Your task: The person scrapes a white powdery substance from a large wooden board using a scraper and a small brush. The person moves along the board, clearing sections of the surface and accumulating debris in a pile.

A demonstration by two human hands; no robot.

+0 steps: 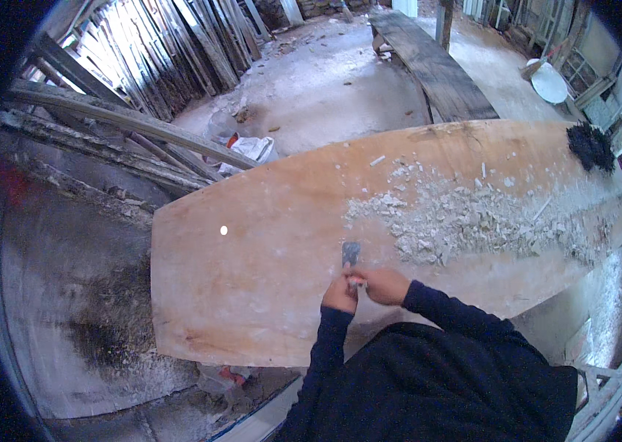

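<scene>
A long, wide wooden board lies flat in front of me, bare and pale on its left half. Both my hands grip the handle of a metal scraper, whose flat blade rests on the board. My left hand sits on the near side of the handle and my right hand closes on it from the right. Just beyond the blade starts a wide spread of scraped-off white flakes covering the board's right half.
A black brush lies at the board's far right end. Old planks lean at the back left, with beams beside the board. A dark plank bench stands behind. White bags lie on the dusty floor.
</scene>
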